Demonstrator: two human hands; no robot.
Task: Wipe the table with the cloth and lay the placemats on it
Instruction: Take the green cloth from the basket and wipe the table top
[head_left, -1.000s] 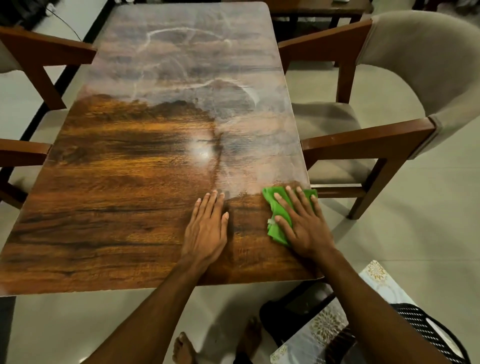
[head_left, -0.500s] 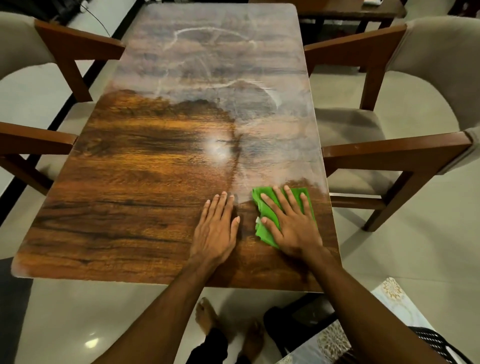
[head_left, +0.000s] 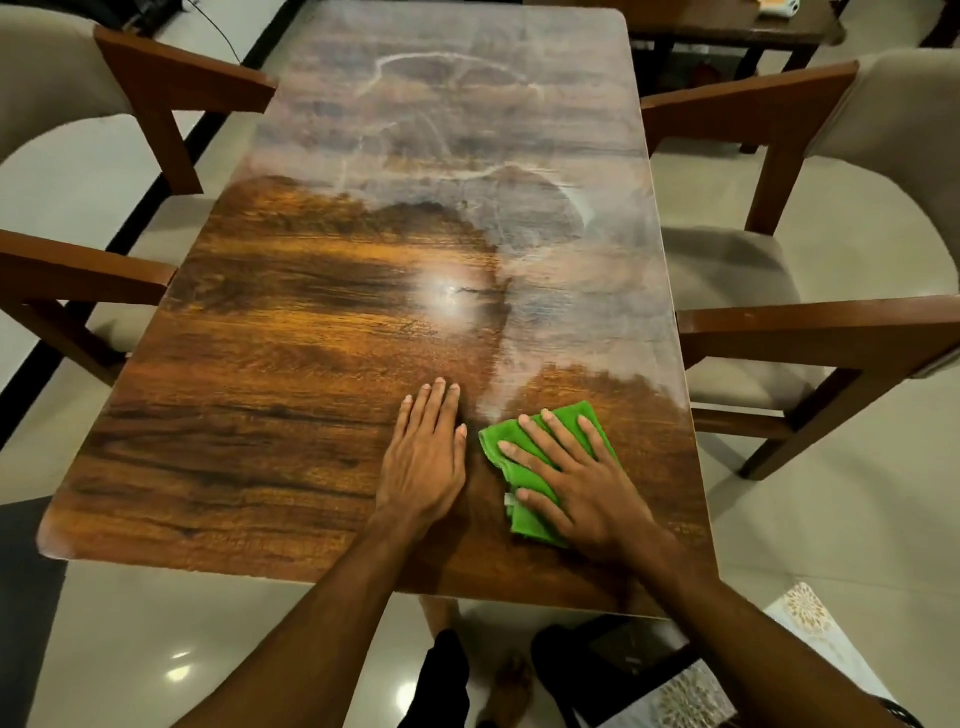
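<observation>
A folded green cloth lies on the near right part of the wooden table. My right hand presses flat on the cloth with spread, straight fingers. My left hand rests flat on the bare wood just left of the cloth, fingers together. The table's near and left parts look dark and glossy; its far and right parts carry a hazy whitish film with curved streaks. Pale placemats with a gold floral print lie on something low at the bottom right, beside my right forearm.
Wooden armchairs with beige cushions stand on both sides: one at the left, one at the right. Another dark table stands beyond the far right corner. My feet and a dark object show below the table's near edge on the tiled floor.
My right hand has slid the cloth a little leftward, away from the table's right edge. The left hand stays flat in place. The camera view has shifted.
</observation>
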